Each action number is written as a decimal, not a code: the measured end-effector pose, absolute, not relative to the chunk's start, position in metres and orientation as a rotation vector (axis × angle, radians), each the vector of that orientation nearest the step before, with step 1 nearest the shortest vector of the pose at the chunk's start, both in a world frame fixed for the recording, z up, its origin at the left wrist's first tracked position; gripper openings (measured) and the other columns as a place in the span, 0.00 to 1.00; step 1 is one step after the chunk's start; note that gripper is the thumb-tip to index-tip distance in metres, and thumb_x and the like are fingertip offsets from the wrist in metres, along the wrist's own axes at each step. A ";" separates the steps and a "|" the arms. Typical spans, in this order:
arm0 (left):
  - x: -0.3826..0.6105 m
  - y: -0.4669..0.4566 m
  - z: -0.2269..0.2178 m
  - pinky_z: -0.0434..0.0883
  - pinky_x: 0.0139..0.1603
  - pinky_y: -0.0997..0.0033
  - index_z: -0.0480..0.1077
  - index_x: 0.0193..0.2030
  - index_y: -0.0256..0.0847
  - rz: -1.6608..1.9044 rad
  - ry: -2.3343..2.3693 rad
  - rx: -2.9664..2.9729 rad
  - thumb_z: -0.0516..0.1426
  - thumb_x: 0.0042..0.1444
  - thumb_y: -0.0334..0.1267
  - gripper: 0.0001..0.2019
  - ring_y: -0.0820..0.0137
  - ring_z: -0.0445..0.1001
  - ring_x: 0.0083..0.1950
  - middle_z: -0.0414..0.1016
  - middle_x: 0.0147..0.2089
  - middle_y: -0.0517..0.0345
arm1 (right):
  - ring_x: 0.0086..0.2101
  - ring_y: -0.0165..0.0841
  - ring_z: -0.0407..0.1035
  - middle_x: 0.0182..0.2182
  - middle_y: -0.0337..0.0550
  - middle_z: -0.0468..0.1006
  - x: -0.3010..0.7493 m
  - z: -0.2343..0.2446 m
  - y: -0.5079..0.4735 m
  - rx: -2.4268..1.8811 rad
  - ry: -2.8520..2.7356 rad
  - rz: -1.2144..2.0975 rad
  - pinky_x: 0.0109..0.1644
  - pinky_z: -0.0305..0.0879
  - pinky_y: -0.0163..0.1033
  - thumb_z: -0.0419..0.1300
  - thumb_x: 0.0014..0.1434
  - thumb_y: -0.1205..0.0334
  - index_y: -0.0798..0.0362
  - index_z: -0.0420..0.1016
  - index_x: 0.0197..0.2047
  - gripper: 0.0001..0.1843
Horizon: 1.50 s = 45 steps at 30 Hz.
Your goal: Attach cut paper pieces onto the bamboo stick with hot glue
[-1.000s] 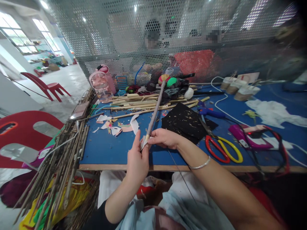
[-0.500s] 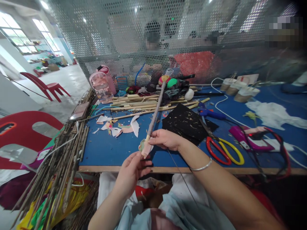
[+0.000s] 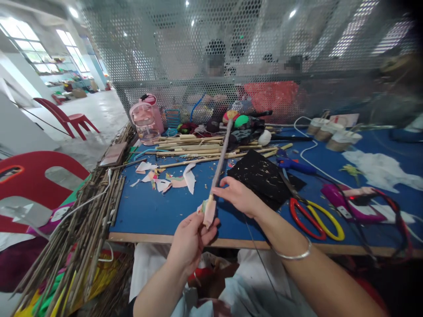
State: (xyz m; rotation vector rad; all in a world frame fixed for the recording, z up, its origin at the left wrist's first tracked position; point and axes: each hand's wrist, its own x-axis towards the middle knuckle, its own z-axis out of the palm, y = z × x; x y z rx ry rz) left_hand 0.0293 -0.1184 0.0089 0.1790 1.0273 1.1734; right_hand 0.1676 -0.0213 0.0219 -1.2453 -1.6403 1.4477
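Observation:
A long grey-brown stick (image 3: 222, 158) slants up and away over the table. Its near end is pale, with a pink and green scrap (image 3: 209, 212) wrapped around it, cloth or paper, I cannot tell which. My left hand (image 3: 191, 235) is closed on that wrapped end from below, fingers curled behind it. Just above the wrap, my right hand (image 3: 239, 196) pinches the stick between thumb and fingertips. A thin dark strand (image 3: 256, 242) runs from beneath my right hand down toward my lap. Torn pink and white scraps (image 3: 172, 180) lie left of the stick.
Red-and-yellow-handled scissors (image 3: 307, 215) lie right of a black cloth (image 3: 264, 176). Beyond are a blue glue gun (image 3: 295, 165), a purple power strip (image 3: 350, 204) and cut sticks (image 3: 191, 149). Bundled twigs (image 3: 89, 237) crowd the left edge. A perforated metal screen (image 3: 178, 57) stands behind.
My right hand has slid a little up the stick, away from the wrapped end. The wrapped end now shows more clearly above my left fingers. The whole view has shifted slightly.

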 end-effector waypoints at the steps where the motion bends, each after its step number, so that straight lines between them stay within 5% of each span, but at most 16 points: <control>1: 0.030 -0.118 0.008 0.75 0.34 0.77 0.71 0.39 0.31 1.172 1.027 0.171 0.56 0.55 0.34 0.08 0.66 0.77 0.40 0.76 0.37 0.46 | 0.17 0.22 0.50 0.15 0.28 0.59 0.170 0.025 -0.024 -1.249 -1.700 1.347 0.19 0.44 0.30 0.62 0.49 0.48 0.53 0.62 0.32 0.19; 4: 0.031 -0.118 0.008 0.74 0.33 0.78 0.72 0.39 0.32 1.184 1.017 0.183 0.58 0.52 0.33 0.08 0.69 0.77 0.37 0.76 0.37 0.47 | 0.18 0.24 0.53 0.15 0.30 0.60 0.176 0.034 -0.033 -1.132 -1.996 1.170 0.22 0.48 0.30 0.61 0.52 0.53 0.53 0.67 0.32 0.13; 7: 0.032 -0.118 0.011 0.73 0.32 0.79 0.73 0.39 0.33 1.223 0.994 0.228 0.60 0.50 0.33 0.09 0.72 0.76 0.34 0.76 0.34 0.51 | 0.24 0.28 0.64 0.22 0.39 0.73 0.177 0.041 -0.041 -0.935 -2.320 1.011 0.30 0.58 0.33 0.58 0.55 0.59 0.53 0.75 0.35 0.08; 10: 0.031 -0.118 0.011 0.71 0.30 0.80 0.73 0.41 0.34 1.244 0.993 0.298 0.61 0.48 0.36 0.12 0.74 0.74 0.31 0.75 0.29 0.55 | 0.32 0.32 0.70 0.32 0.44 0.79 0.174 0.045 -0.044 -0.794 -2.483 0.952 0.38 0.62 0.35 0.54 0.58 0.63 0.52 0.77 0.39 0.11; 14: 0.030 -0.119 0.006 0.66 0.26 0.82 0.73 0.45 0.35 1.251 1.022 0.415 0.62 0.47 0.40 0.18 0.81 0.67 0.23 0.73 0.27 0.59 | 0.31 0.31 0.71 0.32 0.42 0.79 0.171 0.051 -0.041 -0.862 -2.509 0.992 0.37 0.62 0.33 0.50 0.61 0.62 0.53 0.78 0.37 0.15; 19: 0.030 -0.122 0.005 0.65 0.34 0.78 0.74 0.46 0.36 1.257 0.990 0.516 0.60 0.49 0.41 0.18 0.78 0.68 0.29 0.72 0.29 0.59 | 0.26 0.30 0.68 0.26 0.41 0.78 0.169 0.056 -0.036 -0.911 -2.583 0.943 0.30 0.59 0.32 0.53 0.59 0.60 0.54 0.79 0.35 0.13; 25: 0.034 -0.123 0.014 0.62 0.31 0.82 0.75 0.43 0.37 1.231 0.996 0.715 0.61 0.50 0.40 0.15 0.80 0.63 0.28 0.71 0.29 0.61 | 0.27 0.29 0.67 0.27 0.41 0.77 0.168 0.056 -0.041 -0.955 -2.525 1.074 0.31 0.58 0.33 0.53 0.56 0.65 0.55 0.77 0.34 0.11; 29: 0.029 -0.118 0.014 0.62 0.30 0.83 0.74 0.44 0.38 1.245 1.061 0.727 0.63 0.47 0.42 0.17 0.81 0.63 0.27 0.71 0.30 0.61 | 0.23 0.25 0.57 0.21 0.34 0.66 0.179 0.046 -0.042 -1.023 -2.323 1.115 0.26 0.53 0.31 0.53 0.52 0.68 0.55 0.67 0.30 0.03; 32: 0.020 -0.115 0.015 0.63 0.28 0.84 0.74 0.44 0.37 1.228 1.060 0.643 0.64 0.45 0.42 0.19 0.83 0.62 0.25 0.70 0.29 0.62 | 0.23 0.25 0.53 0.21 0.32 0.60 0.186 0.038 -0.041 -1.032 -2.319 0.943 0.27 0.51 0.30 0.54 0.46 0.73 0.53 0.60 0.27 0.06; 39: 0.015 -0.113 0.024 0.67 0.25 0.87 0.74 0.40 0.35 1.244 0.961 0.414 0.66 0.42 0.35 0.16 0.83 0.66 0.25 0.71 0.29 0.60 | 0.31 0.31 0.62 0.34 0.39 0.68 0.177 0.029 -0.040 -0.991 -2.411 0.398 0.34 0.55 0.34 0.61 0.49 0.57 0.52 0.61 0.43 0.19; 45: 0.016 -0.114 0.028 0.69 0.24 0.89 0.73 0.40 0.35 1.212 0.947 0.280 0.64 0.44 0.30 0.14 0.82 0.71 0.26 0.72 0.27 0.60 | 0.32 0.33 0.63 0.34 0.44 0.69 0.164 0.016 -0.035 -0.949 -2.388 0.054 0.31 0.54 0.34 0.57 0.54 0.52 0.55 0.66 0.38 0.15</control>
